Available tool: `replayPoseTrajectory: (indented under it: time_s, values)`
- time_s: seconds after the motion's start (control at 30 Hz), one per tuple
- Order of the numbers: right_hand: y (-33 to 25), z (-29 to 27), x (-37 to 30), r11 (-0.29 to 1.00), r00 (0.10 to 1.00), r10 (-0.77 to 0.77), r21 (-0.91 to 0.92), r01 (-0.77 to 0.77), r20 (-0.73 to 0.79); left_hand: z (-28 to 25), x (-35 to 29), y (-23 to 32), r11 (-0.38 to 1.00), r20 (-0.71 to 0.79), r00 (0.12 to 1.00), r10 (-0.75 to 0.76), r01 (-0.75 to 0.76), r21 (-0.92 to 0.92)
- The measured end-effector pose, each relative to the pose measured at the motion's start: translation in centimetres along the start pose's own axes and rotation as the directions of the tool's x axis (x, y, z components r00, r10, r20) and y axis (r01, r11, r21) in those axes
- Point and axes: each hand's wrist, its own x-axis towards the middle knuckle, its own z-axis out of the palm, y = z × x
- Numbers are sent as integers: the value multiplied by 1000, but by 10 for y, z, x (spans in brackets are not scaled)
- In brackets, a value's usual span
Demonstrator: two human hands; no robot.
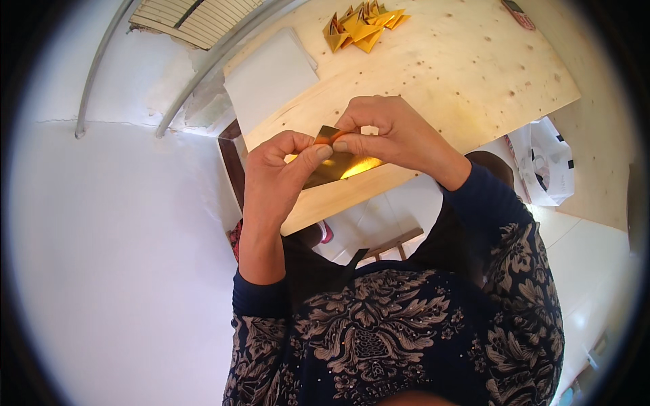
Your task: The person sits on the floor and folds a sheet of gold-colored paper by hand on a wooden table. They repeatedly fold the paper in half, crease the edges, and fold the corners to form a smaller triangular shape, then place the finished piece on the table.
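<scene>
Between both hands, over the near edge of the wooden table, is a piece of shiny gold foil paper (338, 167). A corner of it stands up between the thumbs and fingertips. My left hand (279, 166) pinches that raised part from the left, thumb on the near side. From the right, my right hand (393, 132) grips it, its thumb close to the left thumb. Part of the paper below shows a bright reflection. The fingers hide how its upper part is folded.
Folded gold paper shapes (365, 26) lie heaped at the table's far side. A stack of pale sheets (269, 76) lies at the far left of the table (440, 74). At the far right corner rests a red mobile phone (518, 13). A white bag (550, 162) is beyond the right edge.
</scene>
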Motion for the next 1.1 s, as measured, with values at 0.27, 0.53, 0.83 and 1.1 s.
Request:
replayPoseTrajectory:
  time_s: [0.27,0.53,0.83,1.1]
  values:
    - [18,-6,14,768,895,441,485,-418,73,-22,3,-19,992,87,996,-3,-8,124]
    - [26,5,20,804,879,476,417,-424,-24,-34,0,-26,994,-74,997,-15,23,105]
    - [11,8,16,902,921,-357,-314,296,-158,-48,16,-46,823,-187,881,435,-305,479]
    - [63,47,-16,679,848,-476,-515,523,234,-36,20,-153,280,165,655,737,-518,808]
